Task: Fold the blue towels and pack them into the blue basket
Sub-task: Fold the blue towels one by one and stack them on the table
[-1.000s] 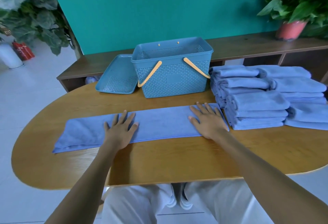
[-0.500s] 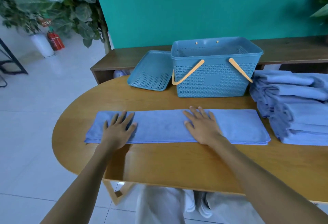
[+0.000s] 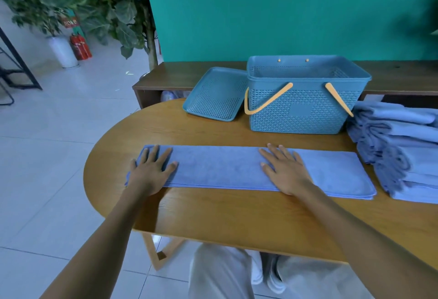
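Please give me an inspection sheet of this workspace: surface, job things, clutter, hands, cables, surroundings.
Surface: oval wooden table.
Job's things: long folded blue towel lying flat; open blue basket behind it; stack of towels at right.
Clutter: basket lid leaning beside the basket.
Hands: left hand flat on the towel's left end; right hand flat near its middle.
Cables: nothing seen.
Surroundings: teal wall, wooden bench, plant, fire extinguisher.

Towel (image 3: 227, 168) before basket (image 3: 305, 109); lid (image 3: 213, 99) left, stack (image 3: 403, 151) right.
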